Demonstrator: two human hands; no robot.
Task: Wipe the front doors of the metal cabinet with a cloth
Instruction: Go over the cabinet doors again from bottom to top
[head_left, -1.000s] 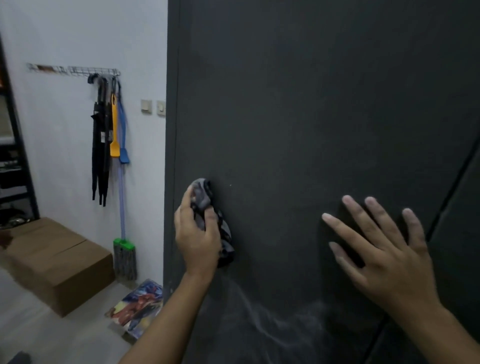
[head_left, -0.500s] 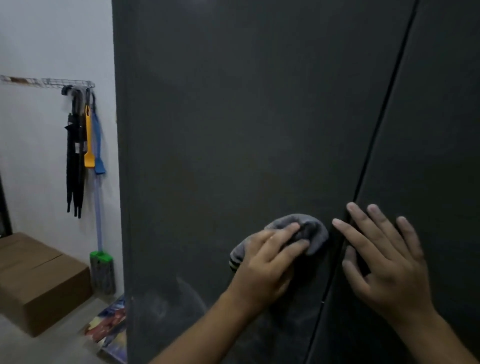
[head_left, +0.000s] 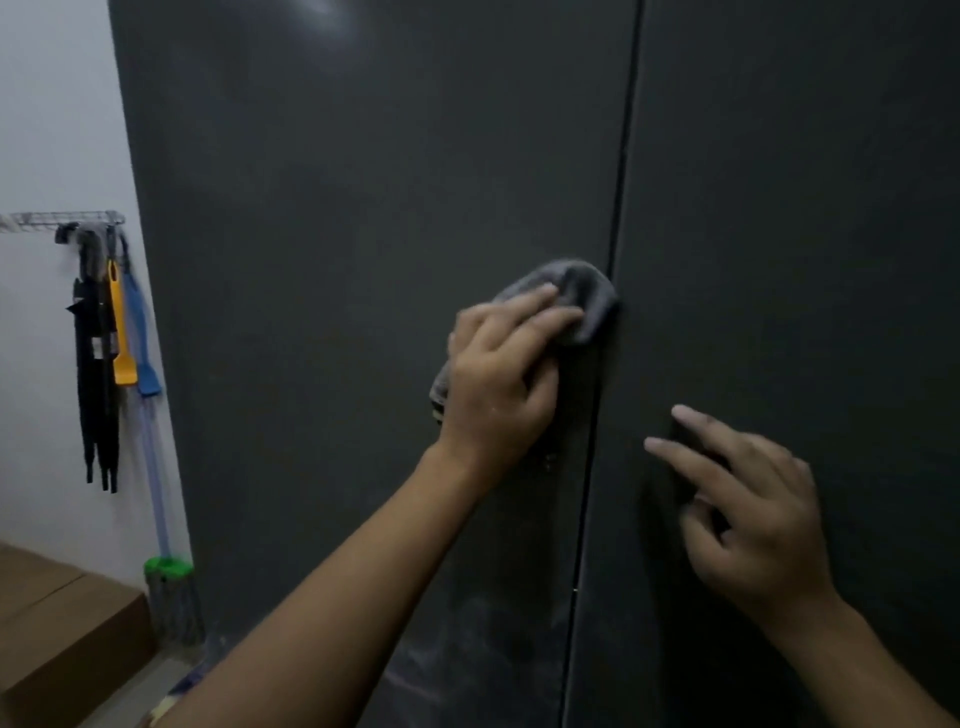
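While two dark cabinet doors fill the view, a left door (head_left: 337, 260) and a right door (head_left: 805, 208) meeting at one thin upright seam (head_left: 623, 156), one grey cloth (head_left: 582, 296) lies on the left door with its rounded end touching that seam. Its long axis slants from lower left to upper right, pointing at the seam, and the left hand (head_left: 498, 384) presses it to the metal with nearly straight fingers laid along it. The right hand (head_left: 753, 519), holding nothing, rests loose on the right door with two fingers stretched out, lower than the cloth; one cardboard box (head_left: 57, 623) and one mop (head_left: 169, 571) stand by the wall (head_left: 52, 130) at left.
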